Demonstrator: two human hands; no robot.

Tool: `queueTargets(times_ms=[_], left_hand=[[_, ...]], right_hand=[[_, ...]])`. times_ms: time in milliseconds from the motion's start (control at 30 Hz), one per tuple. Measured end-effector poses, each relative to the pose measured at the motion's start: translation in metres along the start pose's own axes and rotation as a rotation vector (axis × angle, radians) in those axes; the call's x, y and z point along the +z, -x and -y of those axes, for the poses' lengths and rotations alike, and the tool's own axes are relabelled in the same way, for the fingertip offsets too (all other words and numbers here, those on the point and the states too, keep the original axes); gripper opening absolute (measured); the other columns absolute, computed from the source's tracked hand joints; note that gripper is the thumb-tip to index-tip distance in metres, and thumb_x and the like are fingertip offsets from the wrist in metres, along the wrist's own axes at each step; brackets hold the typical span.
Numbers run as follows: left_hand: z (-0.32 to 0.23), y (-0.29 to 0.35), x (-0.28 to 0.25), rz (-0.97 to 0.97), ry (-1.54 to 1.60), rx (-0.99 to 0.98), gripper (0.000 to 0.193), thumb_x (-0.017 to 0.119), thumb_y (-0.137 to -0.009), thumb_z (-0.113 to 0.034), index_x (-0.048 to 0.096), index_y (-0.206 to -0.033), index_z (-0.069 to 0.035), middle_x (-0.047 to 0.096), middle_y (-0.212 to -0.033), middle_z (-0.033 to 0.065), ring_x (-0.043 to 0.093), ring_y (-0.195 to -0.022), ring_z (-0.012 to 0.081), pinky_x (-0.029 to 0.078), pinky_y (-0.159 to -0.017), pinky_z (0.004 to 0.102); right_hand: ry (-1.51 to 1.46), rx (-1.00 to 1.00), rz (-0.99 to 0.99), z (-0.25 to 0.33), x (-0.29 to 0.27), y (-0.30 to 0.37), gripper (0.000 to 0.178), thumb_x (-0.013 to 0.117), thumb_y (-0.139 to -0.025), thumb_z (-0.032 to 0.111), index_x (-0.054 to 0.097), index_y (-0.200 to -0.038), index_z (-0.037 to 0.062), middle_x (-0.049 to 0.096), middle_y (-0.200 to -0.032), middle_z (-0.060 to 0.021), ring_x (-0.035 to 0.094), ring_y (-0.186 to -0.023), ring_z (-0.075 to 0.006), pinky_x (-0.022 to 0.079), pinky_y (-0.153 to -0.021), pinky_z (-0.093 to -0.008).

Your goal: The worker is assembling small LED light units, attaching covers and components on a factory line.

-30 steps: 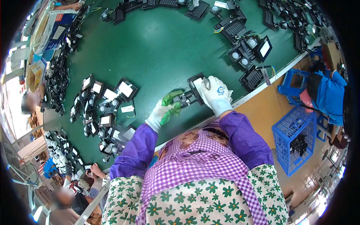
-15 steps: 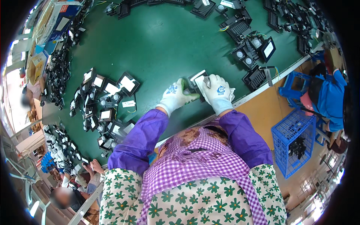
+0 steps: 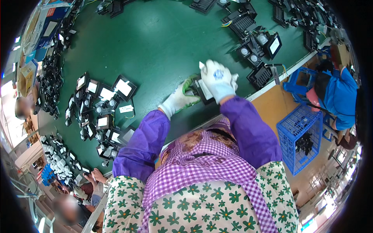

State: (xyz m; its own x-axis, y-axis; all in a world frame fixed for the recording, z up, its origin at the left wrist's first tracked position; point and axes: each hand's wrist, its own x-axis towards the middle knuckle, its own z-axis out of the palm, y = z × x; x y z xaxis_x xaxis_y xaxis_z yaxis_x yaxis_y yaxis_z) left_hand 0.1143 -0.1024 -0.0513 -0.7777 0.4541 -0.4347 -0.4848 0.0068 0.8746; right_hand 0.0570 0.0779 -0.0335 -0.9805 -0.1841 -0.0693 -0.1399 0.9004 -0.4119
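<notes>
A small black floodlight (image 3: 204, 92) with a pale front panel lies face up on the green table in front of me. My left hand (image 3: 179, 98), in a white glove with green fingers, grips its left edge between thumb and fingers. Over the panel's upper right part lies my right hand (image 3: 218, 79), also gloved, with its fingers bent. A white cloth (image 3: 201, 65) pokes out past the right fingertips, bunched in that hand. The fingers hide the far right corner of the floodlight.
Several floodlights (image 3: 123, 88) with sensors crowd the table to my left. More stand at the right, among them a finned black one (image 3: 259, 77). Beyond the table's right edge are a blue crate (image 3: 298, 134) and a seated person in blue (image 3: 340, 97).
My right hand has slid to the far left over the panel with the cloth. The left hand stays on the floodlight's edge. The whole view has shifted slightly.
</notes>
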Motion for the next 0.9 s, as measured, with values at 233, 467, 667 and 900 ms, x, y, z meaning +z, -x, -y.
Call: queueTargets(times_ms=[233, 467, 667, 900], left_hand=[[0.006, 0.005, 0.003, -0.152, 0.111, -0.05, 0.088, 0.077, -0.076, 0.001, 0.034, -0.152, -0.008, 0.055, -0.135, 0.0074, 0.058, -0.113, 0.0156, 0.051, -0.095, 0.0306], [-0.016, 0.002, -0.003, 0.044, 0.025, -0.243, 0.101, 0.079, -0.073, 0.001, 0.025, -0.156, -0.009, 0.055, -0.133, 0.0078, 0.058, -0.112, 0.0162, 0.052, -0.093, 0.0293], [0.014, 0.008, 0.002, -0.056, 0.161, 0.095, 0.082, 0.082, -0.071, 0.0, 0.042, -0.143, -0.005, 0.056, -0.128, 0.0046, 0.055, -0.113, 0.0142, 0.05, -0.094, 0.0303], [0.02, 0.003, 0.0, -0.142, -0.146, -0.053, 0.091, 0.082, -0.069, -0.007, 0.038, -0.148, -0.002, 0.057, -0.133, 0.0132, 0.053, -0.122, 0.0193, 0.043, -0.106, 0.033]], right_hand=[[0.031, -0.078, 0.071, 0.01, 0.003, 0.04, 0.017, 0.06, -0.09, 0.026, 0.061, -0.088, 0.0085, 0.068, -0.084, -0.0146, 0.066, -0.082, -0.0354, 0.051, -0.074, -0.0494], [-0.002, 0.104, -0.015, 0.003, 0.004, -0.028, 0.02, 0.054, -0.095, 0.025, 0.061, -0.088, 0.0071, 0.066, -0.085, -0.0179, 0.064, -0.08, -0.0399, 0.051, -0.074, -0.0508], [0.058, -0.361, 0.136, 0.033, -0.015, 0.025, 0.018, 0.063, -0.086, 0.029, 0.064, -0.091, 0.0118, 0.068, -0.092, -0.0098, 0.066, -0.088, -0.03, 0.05, -0.078, -0.0449], [0.058, -0.323, -0.053, 0.047, -0.001, -0.028, 0.012, 0.063, -0.088, 0.026, 0.061, -0.09, 0.0144, 0.065, -0.086, -0.0065, 0.063, -0.084, -0.0284, 0.048, -0.076, -0.0431]])
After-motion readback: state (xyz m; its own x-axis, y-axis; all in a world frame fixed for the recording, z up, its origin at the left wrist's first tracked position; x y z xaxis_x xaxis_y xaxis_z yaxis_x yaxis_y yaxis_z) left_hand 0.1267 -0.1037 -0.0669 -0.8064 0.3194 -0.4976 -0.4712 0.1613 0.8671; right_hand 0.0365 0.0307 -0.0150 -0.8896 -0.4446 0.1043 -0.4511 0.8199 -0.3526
